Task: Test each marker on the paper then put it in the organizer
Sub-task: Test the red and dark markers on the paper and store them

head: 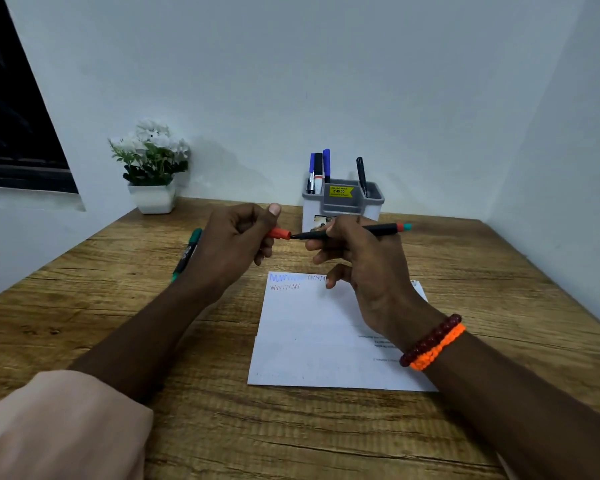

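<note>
Paper [312, 341] is lying on the wooden desk [222, 427], with blue, black and red squiggles at its top edge. Above it, the right hand [364, 268] is gripping a black marker [361, 231], its tip touching the red cap [280, 233] that the left hand [236, 244] is pinching in curled fingers. A green marker [187, 252] is lying just left. Farther back the organizer [343, 204] is holding several markers, with a flower pot [152, 197] at far left.
</note>
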